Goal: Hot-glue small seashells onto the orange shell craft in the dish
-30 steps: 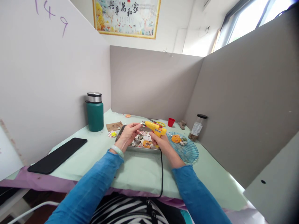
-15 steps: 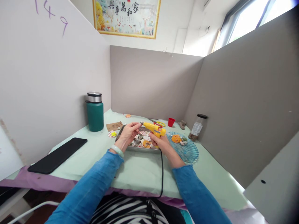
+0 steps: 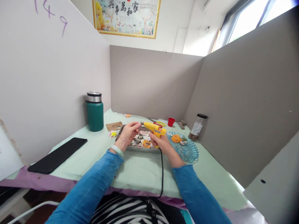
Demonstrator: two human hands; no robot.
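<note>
My right hand (image 3: 161,142) is wrapped round the handle of a yellow glue gun (image 3: 154,128), its metal nozzle pointing left. At that nozzle, my left hand (image 3: 129,133) pinches something too small to make out between thumb and forefinger. Both hands are above a metal tray (image 3: 143,149) filled with shells and pebbles. Among them lies an orange piece (image 3: 147,143). The gun's black cord (image 3: 162,174) runs down over the table's front edge.
Right of the tray is a blue glass plate (image 3: 190,152) with an orange piece and small stones. Behind stand scissors (image 3: 160,123), a red cup (image 3: 171,122) and a jar (image 3: 197,128). At left are a green bottle (image 3: 95,115), brown card (image 3: 114,126) and black slab (image 3: 58,155).
</note>
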